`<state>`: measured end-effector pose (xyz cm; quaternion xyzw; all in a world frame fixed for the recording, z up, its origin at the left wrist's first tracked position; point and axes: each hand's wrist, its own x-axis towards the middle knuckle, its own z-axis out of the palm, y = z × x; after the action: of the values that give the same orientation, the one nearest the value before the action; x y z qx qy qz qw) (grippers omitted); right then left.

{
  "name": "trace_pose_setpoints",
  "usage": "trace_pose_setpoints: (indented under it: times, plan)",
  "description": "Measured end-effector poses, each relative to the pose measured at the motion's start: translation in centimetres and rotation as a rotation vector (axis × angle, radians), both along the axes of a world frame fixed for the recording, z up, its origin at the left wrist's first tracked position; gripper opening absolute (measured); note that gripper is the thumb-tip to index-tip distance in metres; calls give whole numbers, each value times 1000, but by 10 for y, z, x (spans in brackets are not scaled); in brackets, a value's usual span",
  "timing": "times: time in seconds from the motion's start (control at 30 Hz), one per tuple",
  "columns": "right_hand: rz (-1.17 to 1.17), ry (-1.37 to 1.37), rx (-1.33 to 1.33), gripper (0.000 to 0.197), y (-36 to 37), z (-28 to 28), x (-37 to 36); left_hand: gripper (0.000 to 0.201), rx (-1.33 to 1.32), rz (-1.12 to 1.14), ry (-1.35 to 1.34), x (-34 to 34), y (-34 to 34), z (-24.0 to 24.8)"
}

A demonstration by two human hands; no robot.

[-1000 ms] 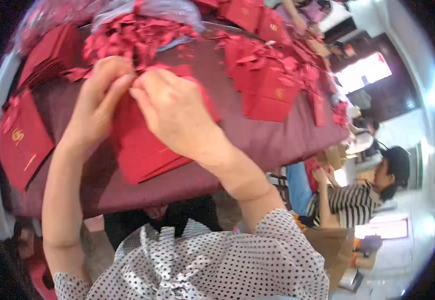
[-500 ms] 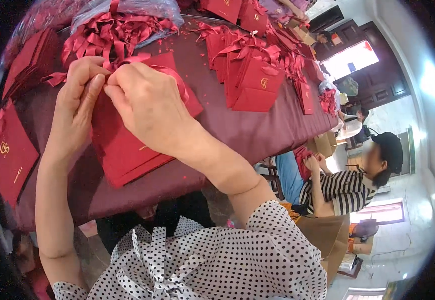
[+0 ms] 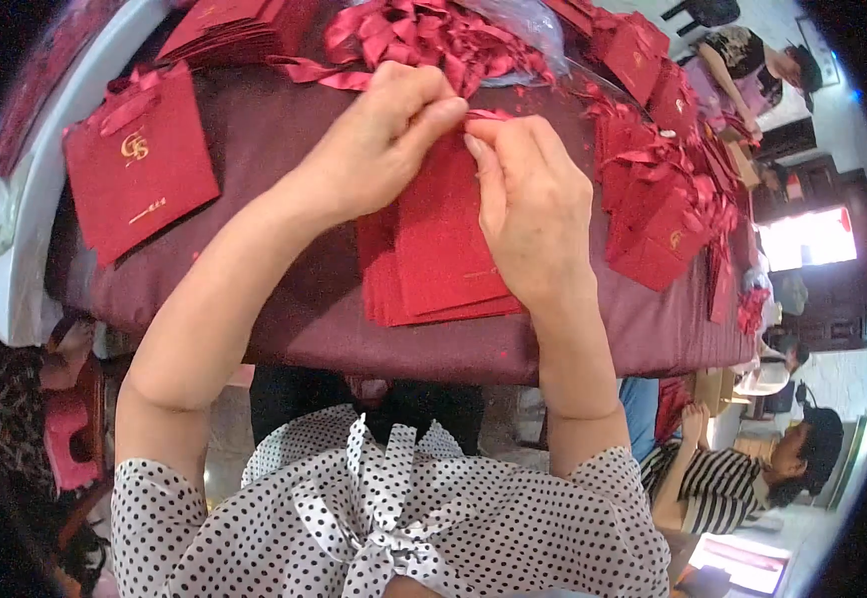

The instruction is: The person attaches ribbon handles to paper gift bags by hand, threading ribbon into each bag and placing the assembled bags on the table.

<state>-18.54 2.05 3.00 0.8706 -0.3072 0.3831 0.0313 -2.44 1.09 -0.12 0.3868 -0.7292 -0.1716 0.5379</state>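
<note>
A: Position of the flat red paper gift bag (image 3: 443,239)?
B: Atop its stack, long axis away from the person — left hand (image 3: 378,140) and right hand (image 3: 533,204) pinch its top-edge red ribbon (image 3: 481,116)

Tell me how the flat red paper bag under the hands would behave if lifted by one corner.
The red paper bag lies flat and thin on a stack, so it is probably light and may bend. Both hands, left hand and right hand, pinch its top edge.

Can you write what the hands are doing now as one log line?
left hand: pinching ribbon | right hand: pinching same ribbon, on flat red bags | table: maroon cloth
</note>
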Motion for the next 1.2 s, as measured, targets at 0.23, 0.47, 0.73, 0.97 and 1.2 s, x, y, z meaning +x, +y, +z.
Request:
trace_pose_setpoints:
  times: [0.23, 0.47, 0.73, 0.97, 1.2]
  plan:
    - [15, -154, 243, 25, -5, -2, 4, 17, 17, 59, 33, 3, 8, 7]
    - [158, -178, 592, 25, -8, 10, -14, 17, 107, -189, 41, 23, 9, 25]
    - [208, 9, 359, 18, 20, 25, -7, 14, 323, -481, -216, 54, 14, 41]
    - [164, 39, 324, 21, 29, 29, -4, 13, 53, -449, -230, 45, 18, 42]
    - [173, -48, 147, 26, 28, 47, -19, 13, 84, -336, 68, 77, 18, 55]
